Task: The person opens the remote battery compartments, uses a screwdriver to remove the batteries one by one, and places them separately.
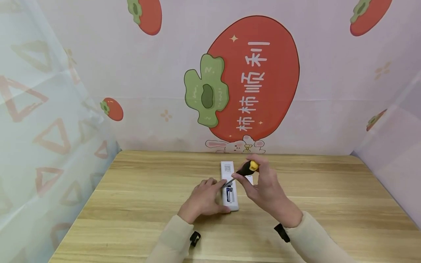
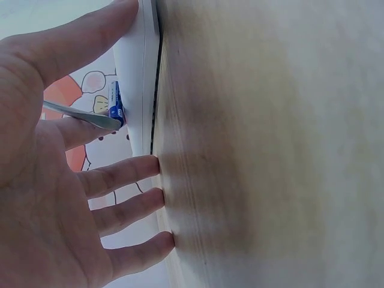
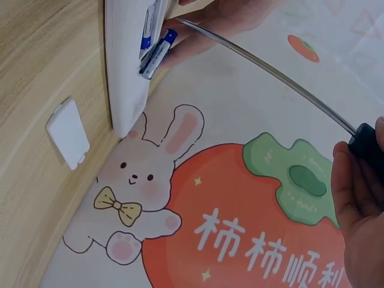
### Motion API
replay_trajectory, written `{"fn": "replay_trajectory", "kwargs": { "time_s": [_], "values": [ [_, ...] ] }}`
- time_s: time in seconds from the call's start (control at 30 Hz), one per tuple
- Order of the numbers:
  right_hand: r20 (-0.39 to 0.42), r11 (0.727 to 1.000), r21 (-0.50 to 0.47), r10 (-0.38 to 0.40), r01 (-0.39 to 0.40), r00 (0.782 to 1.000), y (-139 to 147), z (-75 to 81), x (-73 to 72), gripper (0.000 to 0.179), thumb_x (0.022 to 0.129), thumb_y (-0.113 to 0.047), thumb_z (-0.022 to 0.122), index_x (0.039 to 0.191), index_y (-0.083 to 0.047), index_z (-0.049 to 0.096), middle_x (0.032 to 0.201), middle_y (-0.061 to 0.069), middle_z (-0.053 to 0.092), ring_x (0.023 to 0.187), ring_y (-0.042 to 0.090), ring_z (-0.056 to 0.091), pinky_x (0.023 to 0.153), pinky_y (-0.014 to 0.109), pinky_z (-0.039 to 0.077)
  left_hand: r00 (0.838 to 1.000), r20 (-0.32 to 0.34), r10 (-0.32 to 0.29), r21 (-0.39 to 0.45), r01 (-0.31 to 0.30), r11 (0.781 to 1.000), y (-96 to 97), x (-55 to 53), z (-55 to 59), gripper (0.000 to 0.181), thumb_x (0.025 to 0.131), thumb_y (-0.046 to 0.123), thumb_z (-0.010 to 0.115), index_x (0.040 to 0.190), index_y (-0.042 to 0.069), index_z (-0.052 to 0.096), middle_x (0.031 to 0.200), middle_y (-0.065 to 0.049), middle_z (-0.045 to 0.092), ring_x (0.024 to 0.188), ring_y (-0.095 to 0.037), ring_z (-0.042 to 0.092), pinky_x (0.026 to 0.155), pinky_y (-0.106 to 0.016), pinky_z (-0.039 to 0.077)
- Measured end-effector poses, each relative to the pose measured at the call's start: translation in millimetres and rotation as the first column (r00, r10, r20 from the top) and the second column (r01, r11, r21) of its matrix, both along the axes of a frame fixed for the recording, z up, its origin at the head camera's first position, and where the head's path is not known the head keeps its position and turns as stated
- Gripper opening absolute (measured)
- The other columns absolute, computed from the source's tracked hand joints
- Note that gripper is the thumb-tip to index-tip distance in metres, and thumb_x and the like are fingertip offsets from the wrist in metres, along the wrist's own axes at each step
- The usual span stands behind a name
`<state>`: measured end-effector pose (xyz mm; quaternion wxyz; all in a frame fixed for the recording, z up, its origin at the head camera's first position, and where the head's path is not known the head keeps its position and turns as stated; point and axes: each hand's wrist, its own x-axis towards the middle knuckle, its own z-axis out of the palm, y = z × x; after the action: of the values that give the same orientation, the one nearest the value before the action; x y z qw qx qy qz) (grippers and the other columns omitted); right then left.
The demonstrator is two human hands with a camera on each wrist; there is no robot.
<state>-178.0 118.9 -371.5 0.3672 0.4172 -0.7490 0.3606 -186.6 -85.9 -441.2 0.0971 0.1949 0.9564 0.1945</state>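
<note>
A white remote control (image 1: 234, 205) lies back up on the table with its battery compartment uncovered. My left hand (image 1: 204, 197) spans its left side, fairly straight fingers spread. The thumb presses near the remote's close end, and the index finger reaches beside the compartment. In the right wrist view one blue battery (image 3: 158, 55) tilts up out of the compartment, while another battery (image 3: 147, 27) lies inside. My right hand (image 1: 268, 190) grips a black and yellow screwdriver (image 1: 247, 168) by its handle. Its tip is by the raised battery and my left index finger; contact is unclear.
The white battery cover (image 3: 68, 133) lies on the wooden table (image 1: 138, 204), just right of the remote. Behind the table stands a printed backdrop (image 1: 164, 124), with side curtains at left and right.
</note>
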Motion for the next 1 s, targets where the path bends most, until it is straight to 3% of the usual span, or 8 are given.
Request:
{"fn": "replay_trajectory", "kwargs": {
  "time_s": [0.3,1.0],
  "values": [
    [0.039,0.998,0.038,-0.043,0.041,0.998,3,-2.0,2.4,0.051,0.097,-0.027,0.068,0.124,0.006,0.039,0.087,0.006,0.068,0.079,0.019,0.07,0.079,0.034,0.059,1.0,-0.012,-0.011,-0.012,0.011,1.0,0.6,0.1,2.3,0.092,0.077,0.056,0.083,0.153,0.018,0.047,0.133,-0.012,0.055,0.12,-0.033,0.052,0.103,-0.056,0.043],
    [0.057,0.99,0.075,-0.122,0.117,0.991,10,-0.5,5.3,0.055,0.102,-0.04,0.055,0.126,0.006,0.038,0.09,0.006,0.069,0.082,0.021,0.07,0.074,0.035,0.06,1.0,-0.001,-0.008,-0.02,0.008,1.0,0.6,-1.4,-0.7,0.092,0.077,0.058,0.082,0.153,0.019,0.047,0.135,-0.012,0.054,0.123,-0.033,0.051,0.104,-0.056,0.042]
  ]
}}
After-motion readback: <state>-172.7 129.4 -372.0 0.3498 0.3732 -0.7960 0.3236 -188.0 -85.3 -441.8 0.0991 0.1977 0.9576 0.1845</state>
